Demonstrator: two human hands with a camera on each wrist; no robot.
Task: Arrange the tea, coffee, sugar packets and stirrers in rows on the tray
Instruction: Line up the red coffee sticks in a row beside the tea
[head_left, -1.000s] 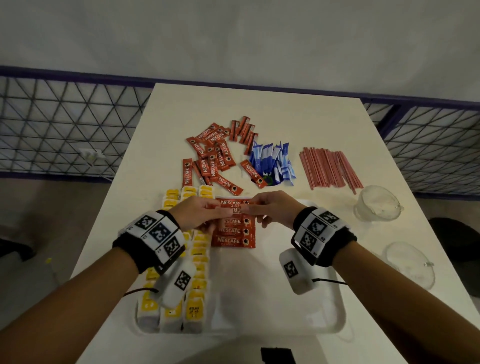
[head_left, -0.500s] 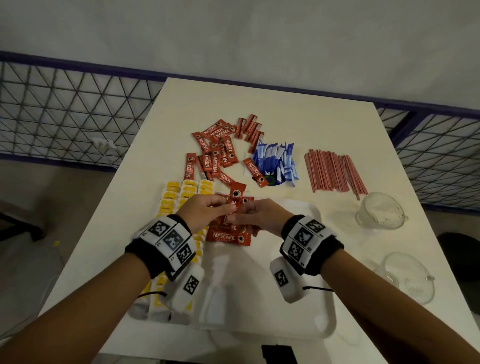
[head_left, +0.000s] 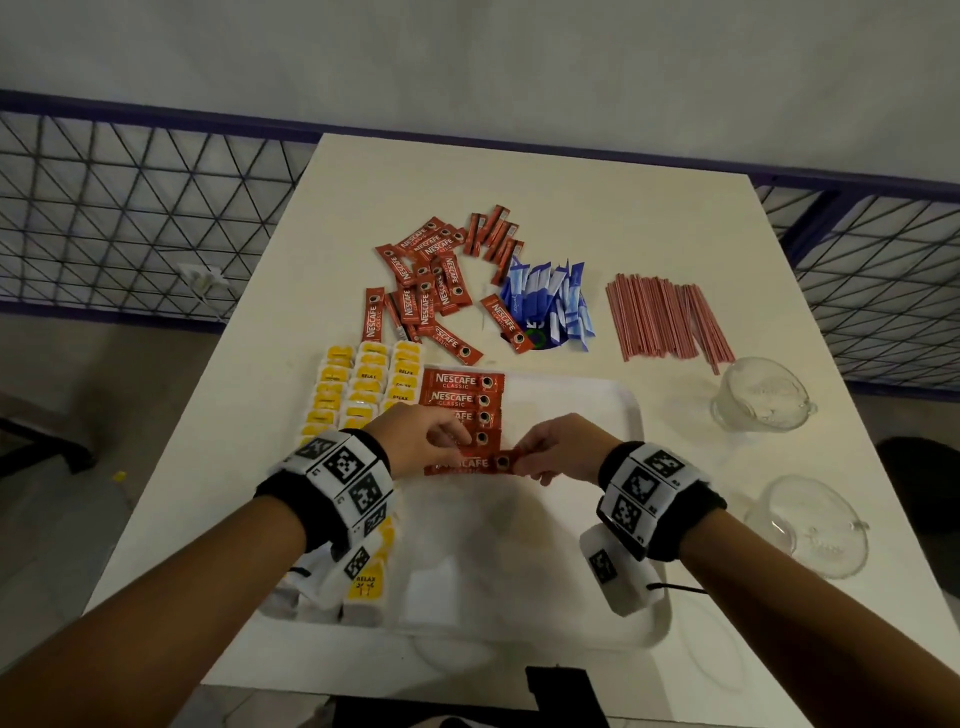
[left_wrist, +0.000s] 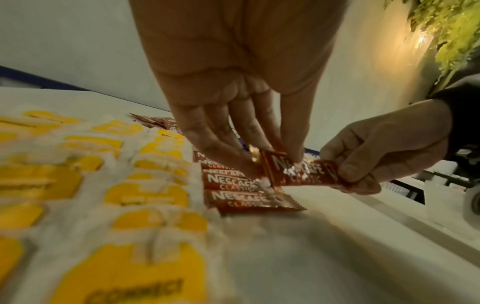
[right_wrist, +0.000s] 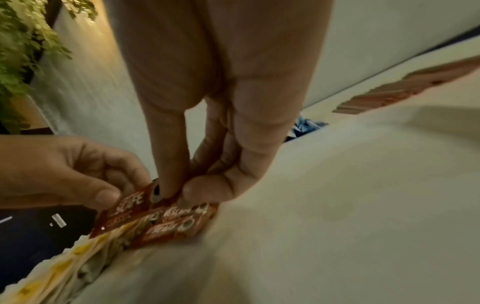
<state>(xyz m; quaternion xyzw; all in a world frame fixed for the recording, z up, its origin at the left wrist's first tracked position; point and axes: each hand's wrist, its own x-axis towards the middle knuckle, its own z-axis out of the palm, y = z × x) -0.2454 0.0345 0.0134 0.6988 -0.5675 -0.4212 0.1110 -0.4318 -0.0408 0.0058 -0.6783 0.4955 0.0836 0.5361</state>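
A red Nescafe coffee sachet (head_left: 480, 464) is held level just above the white tray (head_left: 582, 410), at the near end of a column of red sachets (head_left: 460, 388). My left hand (head_left: 462, 441) pinches its left part (left_wrist: 298, 171). My right hand (head_left: 522, 460) pinches its right end between thumb and finger (right_wrist: 176, 191). Yellow tea bags (head_left: 363, 384) fill rows along the tray's left side. On the table beyond the tray lie loose coffee sachets (head_left: 426, 280), blue sugar packets (head_left: 550, 299) and red stirrers (head_left: 665, 317).
Two glass cups (head_left: 758, 395) (head_left: 810, 525) stand on the table right of the tray. The tray's right half (head_left: 545, 545) is bare. A wire-mesh railing (head_left: 130, 208) runs behind the table, and a dark object (head_left: 561, 691) sits at the near edge.
Both hands have drawn back from the far end of the sachet column toward me, carrying one sachet to the column's near end. The camera has tilted slightly.
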